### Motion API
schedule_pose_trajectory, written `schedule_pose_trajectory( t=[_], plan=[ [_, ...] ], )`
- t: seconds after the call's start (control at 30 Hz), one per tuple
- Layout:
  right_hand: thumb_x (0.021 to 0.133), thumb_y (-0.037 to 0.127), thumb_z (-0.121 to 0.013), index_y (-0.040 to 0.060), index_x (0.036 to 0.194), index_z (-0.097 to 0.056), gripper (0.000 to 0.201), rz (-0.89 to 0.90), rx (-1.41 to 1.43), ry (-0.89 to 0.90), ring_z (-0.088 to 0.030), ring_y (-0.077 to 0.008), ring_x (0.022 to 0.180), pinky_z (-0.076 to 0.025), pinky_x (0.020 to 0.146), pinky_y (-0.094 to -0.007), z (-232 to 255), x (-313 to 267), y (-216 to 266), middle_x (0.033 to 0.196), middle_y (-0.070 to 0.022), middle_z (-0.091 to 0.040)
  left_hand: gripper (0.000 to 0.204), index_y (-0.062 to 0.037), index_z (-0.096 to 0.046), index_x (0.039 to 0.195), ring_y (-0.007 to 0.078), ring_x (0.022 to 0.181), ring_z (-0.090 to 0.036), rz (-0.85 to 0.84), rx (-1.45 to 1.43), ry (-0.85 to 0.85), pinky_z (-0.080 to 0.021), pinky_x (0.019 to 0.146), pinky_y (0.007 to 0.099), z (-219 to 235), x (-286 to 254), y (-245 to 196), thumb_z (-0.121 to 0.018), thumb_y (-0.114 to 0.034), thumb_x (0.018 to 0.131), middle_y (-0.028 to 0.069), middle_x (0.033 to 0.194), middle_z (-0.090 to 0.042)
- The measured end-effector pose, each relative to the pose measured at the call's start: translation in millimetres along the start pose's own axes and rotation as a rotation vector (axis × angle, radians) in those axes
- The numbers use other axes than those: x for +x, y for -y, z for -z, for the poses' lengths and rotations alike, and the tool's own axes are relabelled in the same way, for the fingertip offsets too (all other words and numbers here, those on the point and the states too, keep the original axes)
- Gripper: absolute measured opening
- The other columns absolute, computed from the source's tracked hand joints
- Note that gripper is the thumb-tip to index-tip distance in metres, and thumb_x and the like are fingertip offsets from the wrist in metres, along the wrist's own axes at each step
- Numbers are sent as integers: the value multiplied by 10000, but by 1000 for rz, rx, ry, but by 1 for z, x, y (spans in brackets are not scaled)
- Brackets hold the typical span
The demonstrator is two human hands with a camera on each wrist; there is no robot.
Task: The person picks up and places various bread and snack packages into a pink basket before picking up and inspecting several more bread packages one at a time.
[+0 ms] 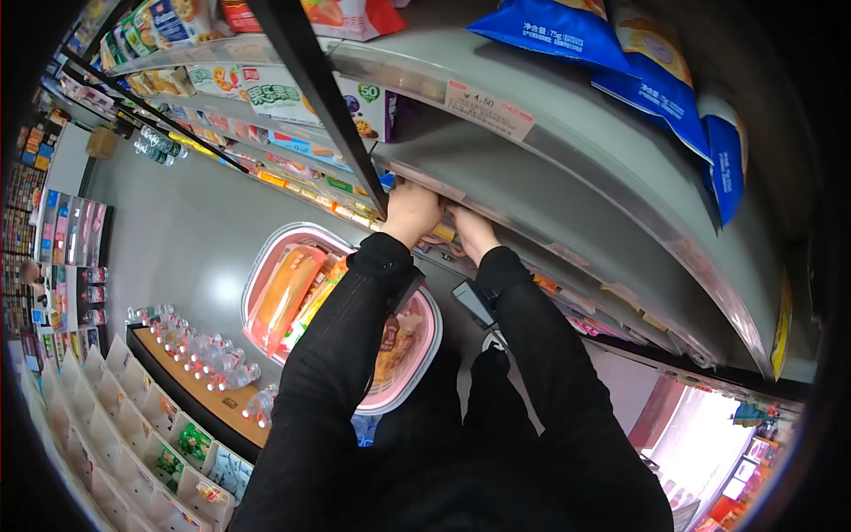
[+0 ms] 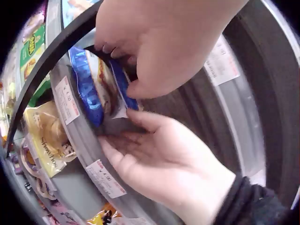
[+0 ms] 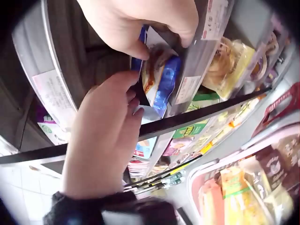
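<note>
- Left hand point(image 2: 159, 51) pinches a blue-and-white crinkled snack packet point(image 2: 101, 86) on the grey metal shelf point(image 2: 82, 136).
- Right hand point(image 2: 164, 164) lies flat, fingers relaxed, just below the packet, touching it.
- Pink plastic basket point(image 1: 424, 355) hangs below the shelf.

Bright shop light — fisheye-warped edges, blurred wrist views.
</note>
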State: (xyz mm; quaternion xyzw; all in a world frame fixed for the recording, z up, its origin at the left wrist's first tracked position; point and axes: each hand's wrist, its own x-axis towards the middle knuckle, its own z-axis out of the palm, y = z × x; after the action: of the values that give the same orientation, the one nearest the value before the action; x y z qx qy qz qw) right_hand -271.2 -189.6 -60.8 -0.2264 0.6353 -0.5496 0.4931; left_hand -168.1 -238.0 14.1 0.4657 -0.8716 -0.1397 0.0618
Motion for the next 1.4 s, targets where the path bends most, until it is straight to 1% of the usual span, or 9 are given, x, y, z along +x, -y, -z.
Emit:
schedule_pose_trajectory(
  t=[0.07,0.27,0.6,0.77,0.83,1.03,1.1,1.23,1.4],
  plan=[
    [794,54,-507,50,1108,-447,319,9,74,-1,-421,-156,978,-347,849,-281,-11,11,-9,1104,-60,-457,305,-42,-569,948,331,990,-472,78,-32,151,-382,831,396,-3,14,5,-519,-223,708,183,1053,-512],
    [835,123,-484,82,1084,-441,256,-129,448,56,-428,-187,1009,-384,859,-368,0,-1,3,1128,-75,-438,346,-99,-587,949,295,921,-535,39,-53,-227,-418,780,388,-44,46,42,-496,-348,729,112,980,-578],
    [875,156,-427,98,1099,-426,231,-166,456,149,-409,-211,1064,-379,882,-433,32,-21,43,1155,-83,-417,317,-87,-593,906,300,889,-543,-184,-187,-296,-425,751,388,-29,40,21,-502,-329,724,124,949,-583],
    [834,155,-517,92,1165,-410,354,-182,177,71,-409,-162,1076,-360,891,-387,51,-61,61,1174,-58,-423,310,-40,-584,890,358,844,-532,-40,-676,-123,-439,722,384,-15,13,-4,-524,-286,712,194,873,-577],
    [823,127,-532,7,1161,-391,386,25,183,149,-458,-157,1021,-370,872,-297,65,-79,61,1131,-82,-461,466,80,-548,896,352,812,-565,361,-940,-70,-435,732,345,-14,-9,-18,-546,-353,723,266,859,-569],
    [828,90,-512,-15,1142,-350,368,62,95,330,-454,-123,1008,-357,872,-265,90,-151,57,1107,-85,-473,381,83,-436,1076,135,810,-545,296,-1585,27,-430,714,238,6,-105,-46,-507,-190,821,131,916,-572],
    [828,92,-513,-12,1148,-342,378,21,10,390,-449,-113,997,-360,866,-264,85,-174,47,1089,-84,-477,382,70,-402,1115,140,877,-526,441,-1566,-2,-417,768,245,16,-143,-50,-494,-169,831,121,968,-554],
    [821,128,-532,-26,1144,-345,404,-92,-116,638,-448,-114,975,-373,848,-264,53,-194,2,1067,-86,-483,402,37,-378,1170,147,974,-485,467,-1438,-12,-379,835,252,17,-195,-8,-459,-177,839,110,1073,-509],
    [798,169,-561,-35,1109,-380,414,-92,-219,750,-497,-146,942,-405,818,-267,-39,-186,-54,1016,-108,-512,386,32,-426,1124,163,911,-514,558,-1043,-57,-395,793,262,19,-219,87,-510,-160,801,121,1000,-546]
  ],
)
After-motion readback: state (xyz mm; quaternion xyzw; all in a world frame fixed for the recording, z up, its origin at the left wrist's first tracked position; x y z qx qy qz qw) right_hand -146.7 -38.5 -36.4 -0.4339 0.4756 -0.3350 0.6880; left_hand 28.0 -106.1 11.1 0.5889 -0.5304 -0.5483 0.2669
